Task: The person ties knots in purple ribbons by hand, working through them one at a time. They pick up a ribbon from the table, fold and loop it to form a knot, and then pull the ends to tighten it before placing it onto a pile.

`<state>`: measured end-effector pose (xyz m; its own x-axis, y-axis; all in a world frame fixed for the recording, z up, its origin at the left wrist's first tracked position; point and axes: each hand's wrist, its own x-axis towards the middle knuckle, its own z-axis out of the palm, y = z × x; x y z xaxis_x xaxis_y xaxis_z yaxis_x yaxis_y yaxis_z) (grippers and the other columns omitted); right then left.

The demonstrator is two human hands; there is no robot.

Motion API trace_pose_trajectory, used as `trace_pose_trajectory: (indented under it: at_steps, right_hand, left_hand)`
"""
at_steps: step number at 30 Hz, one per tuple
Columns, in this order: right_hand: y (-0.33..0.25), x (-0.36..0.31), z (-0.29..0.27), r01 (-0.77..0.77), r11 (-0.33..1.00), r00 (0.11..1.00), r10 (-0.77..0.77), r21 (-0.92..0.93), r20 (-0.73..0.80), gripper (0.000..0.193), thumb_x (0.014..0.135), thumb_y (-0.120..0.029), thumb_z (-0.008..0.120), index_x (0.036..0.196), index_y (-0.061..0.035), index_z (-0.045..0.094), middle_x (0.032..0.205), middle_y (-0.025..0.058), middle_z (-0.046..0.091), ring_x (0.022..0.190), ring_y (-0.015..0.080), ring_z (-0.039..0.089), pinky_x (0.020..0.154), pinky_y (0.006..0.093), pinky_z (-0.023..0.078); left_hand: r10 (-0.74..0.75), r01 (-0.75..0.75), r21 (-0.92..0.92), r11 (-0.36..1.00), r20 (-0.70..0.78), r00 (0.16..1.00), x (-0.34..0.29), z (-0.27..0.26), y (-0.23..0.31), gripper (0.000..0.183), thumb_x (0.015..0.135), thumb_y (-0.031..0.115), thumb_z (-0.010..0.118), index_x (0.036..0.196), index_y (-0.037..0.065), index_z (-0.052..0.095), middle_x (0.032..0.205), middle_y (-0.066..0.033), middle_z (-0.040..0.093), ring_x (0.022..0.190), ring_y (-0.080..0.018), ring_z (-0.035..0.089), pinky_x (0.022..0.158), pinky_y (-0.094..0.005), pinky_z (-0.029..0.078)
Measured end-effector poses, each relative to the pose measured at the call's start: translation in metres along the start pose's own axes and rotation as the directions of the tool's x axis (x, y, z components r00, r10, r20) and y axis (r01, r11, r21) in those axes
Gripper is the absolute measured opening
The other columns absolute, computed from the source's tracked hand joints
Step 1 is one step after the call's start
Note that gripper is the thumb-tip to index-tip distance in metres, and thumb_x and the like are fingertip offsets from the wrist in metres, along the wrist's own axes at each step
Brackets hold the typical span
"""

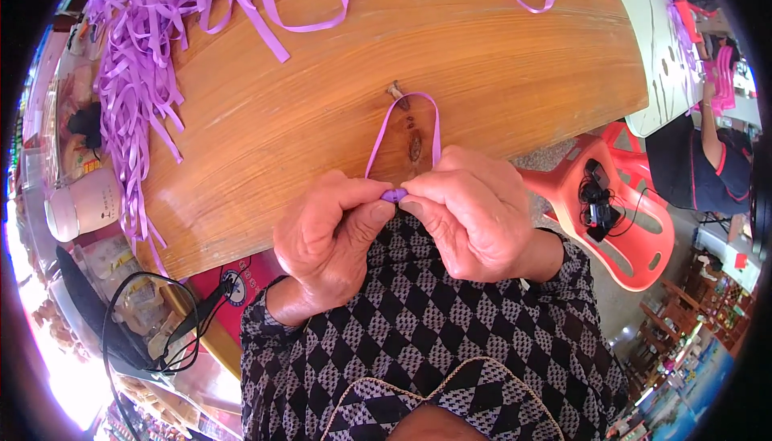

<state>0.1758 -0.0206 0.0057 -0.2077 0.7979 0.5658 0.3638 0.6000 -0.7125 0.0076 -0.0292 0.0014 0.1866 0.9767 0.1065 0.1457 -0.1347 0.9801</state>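
Both my hands meet just off the near edge of the wooden table (322,111). My left hand (334,228) and my right hand (470,212) each pinch a small purple piece (394,195) between thumb and forefinger; it looks like a folded or knotted part of the ribbon. From it a thin purple ribbon (437,123) arches up in a loop over the tabletop, beyond my fingers. A large heap of purple ribbons (141,95) covers the table's far left corner and hangs over its left edge.
Another purple ribbon loop (547,7) lies at the far edge. On the right stands a red-orange plastic chair (635,240) with a black corded device (599,204) on it. A person in dark clothing (708,159) is beyond. At left are a whitish tub (84,204) and a black cable (104,344).
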Motion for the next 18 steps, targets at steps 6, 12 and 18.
trace_pose_trajectory:
  at_steps: [6, 12, 18]
  right_hand:
    - [0.006, -0.004, 0.003, 0.039, 0.999, 0.999, -0.038, 0.035, -0.014, 0.016, 0.067, 0.0, 0.07, 0.076, 0.0025, 0.057, 0.056, 0.0083, 0.047, 0.044, 0.0216, 0.044, 0.039, 0.0311, 0.029]
    - [0.002, -0.005, 0.008, -0.055, 0.991, 0.998, 0.057, 0.125, -0.012, 0.013, 0.072, -0.003, 0.068, 0.076, 0.0025, 0.057, 0.056, 0.0076, 0.047, 0.044, 0.0203, 0.044, 0.039, 0.0304, 0.03]
    - [0.002, -0.001, 0.009, -0.109, 0.986, 0.993, 0.114, 0.123, -0.037, 0.012, 0.076, -0.004, 0.066, 0.081, 0.0024, 0.058, 0.058, 0.0075, 0.05, 0.048, 0.0199, 0.048, 0.043, 0.0292, 0.034]
  left_hand:
    - [0.179, -0.178, 0.113, 0.977, 0.007, 0.984, 0.0, 0.003, -0.007, 0.013, 0.074, 0.006, 0.069, 0.083, 0.002, 0.062, 0.062, -0.0072, 0.054, 0.051, -0.0168, 0.049, 0.045, -0.0266, 0.037]
    - [0.2, -0.195, 0.121, 0.973, -0.032, 0.979, -0.001, 0.009, -0.01, 0.014, 0.074, 0.006, 0.069, 0.085, 0.002, 0.061, 0.062, -0.0073, 0.054, 0.051, -0.0174, 0.05, 0.045, -0.0268, 0.037]
    - [0.082, -0.082, 0.044, 0.996, 0.005, 0.997, 0.006, 0.002, 0.002, 0.012, 0.08, 0.006, 0.064, 0.091, 0.0, 0.061, 0.068, -0.0057, 0.059, 0.054, -0.0125, 0.051, 0.048, -0.0239, 0.04]
